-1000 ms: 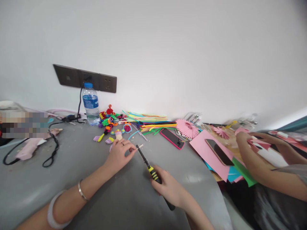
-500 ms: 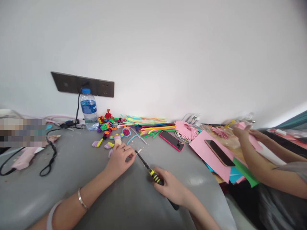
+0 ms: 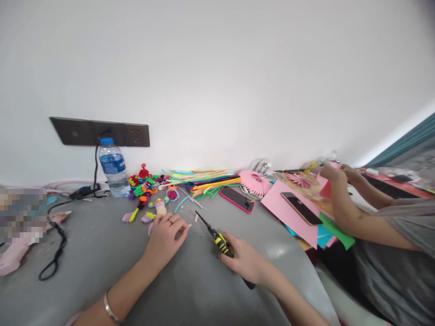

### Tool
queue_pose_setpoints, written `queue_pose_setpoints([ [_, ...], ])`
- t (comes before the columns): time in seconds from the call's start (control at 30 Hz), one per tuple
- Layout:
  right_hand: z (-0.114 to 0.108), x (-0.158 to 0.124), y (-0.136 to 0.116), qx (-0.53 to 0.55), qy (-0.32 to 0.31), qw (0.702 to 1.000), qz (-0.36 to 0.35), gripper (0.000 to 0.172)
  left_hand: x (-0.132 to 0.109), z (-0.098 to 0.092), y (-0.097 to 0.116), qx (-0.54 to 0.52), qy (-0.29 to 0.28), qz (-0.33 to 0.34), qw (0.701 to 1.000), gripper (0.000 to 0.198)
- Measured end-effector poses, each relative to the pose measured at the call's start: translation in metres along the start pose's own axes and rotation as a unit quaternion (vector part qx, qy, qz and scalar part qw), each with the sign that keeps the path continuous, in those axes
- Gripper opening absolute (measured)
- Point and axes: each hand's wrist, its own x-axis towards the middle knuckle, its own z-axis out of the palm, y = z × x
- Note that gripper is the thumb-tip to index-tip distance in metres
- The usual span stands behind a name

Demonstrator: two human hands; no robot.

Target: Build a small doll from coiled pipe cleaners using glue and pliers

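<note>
My left hand (image 3: 167, 236) rests low over the grey table, thumb and forefinger pinched on a tiny white piece (image 3: 190, 225) whose tip sticks out. Just behind that hand lies a cream and lilac pipe cleaner figure (image 3: 161, 208), partly covered by the fingers. Black and yellow long-nose pliers (image 3: 223, 245) are gripped in my right hand (image 3: 245, 261). Their slim jaws point up and left, a short way from my left fingertips, with nothing visible between them. A short white scrap (image 3: 196, 218) lies on the table beside the jaws.
Behind my hands are bundled pipe cleaners (image 3: 214, 180), colourful twisted figures (image 3: 144, 186), and a water bottle (image 3: 113, 168). A pink-edged phone (image 3: 237, 199) lies ahead. At right, another phone (image 3: 301, 208) rests on pink paper (image 3: 278, 199), near another person's hands (image 3: 335, 174) holding paper. A looped cord (image 3: 61, 240) lies left.
The plier tips have come away from my left fingertips, leaving a gap. My view has shifted, so the bottle and socket sit further left and lower. The other person's hands still hold paper.
</note>
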Motion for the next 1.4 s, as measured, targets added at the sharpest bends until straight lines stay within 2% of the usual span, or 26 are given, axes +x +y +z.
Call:
queue_pose_setpoints([
  [0.13,-0.016,0.011,0.009,-0.070,0.035,0.995,0.066,0.025,0.000,-0.004,-0.001,-0.007,0.013,-0.018,1.000,0.013],
  [0.33,-0.026,0.036,0.025,-0.223,0.171,0.951,0.127,0.045,0.000,-0.007,-0.007,-0.017,0.024,-0.063,0.998,0.014],
  [0.5,-0.022,0.050,0.040,-0.207,0.154,0.958,0.121,0.053,-0.002,-0.006,-0.013,-0.019,0.040,-0.068,0.997,0.014],
  [0.73,-0.016,0.068,0.048,-0.179,0.192,0.958,0.113,0.056,0.000,-0.007,-0.020,-0.007,0.060,-0.058,0.996,0.012],
  [0.83,-0.012,0.073,0.032,-0.125,0.253,0.957,0.064,0.042,0.003,-0.009,-0.023,-0.013,0.069,-0.060,0.996,0.013],
  [0.9,-0.008,0.076,0.012,-0.031,0.289,0.956,-0.045,0.030,0.004,-0.011,-0.024,-0.024,0.071,-0.052,0.996,0.015],
  [0.93,-0.006,0.077,0.001,0.031,0.276,0.953,-0.123,0.025,0.004,-0.012,-0.024,-0.030,0.071,-0.046,0.996,0.015],
  [1.0,-0.002,0.081,-0.023,0.136,0.206,0.936,-0.251,0.021,0.004,-0.013,-0.025,-0.041,0.076,-0.035,0.996,0.015],
  [1.07,0.000,0.089,-0.043,0.195,0.123,0.922,-0.310,0.013,0.004,-0.015,-0.027,-0.047,0.090,-0.029,0.994,0.014],
  [1.17,0.004,0.108,-0.058,0.247,0.064,0.911,-0.323,0.013,0.003,-0.017,-0.030,-0.047,0.110,-0.031,0.992,0.014],
  [1.27,0.010,0.127,-0.057,0.306,0.019,0.897,-0.319,0.019,0.004,-0.020,-0.034,-0.049,0.112,-0.039,0.992,0.014],
  [1.4,0.023,0.137,-0.048,0.361,0.016,0.876,-0.321,0.027,0.004,-0.020,-0.037,-0.077,0.107,-0.057,0.990,0.011],
])
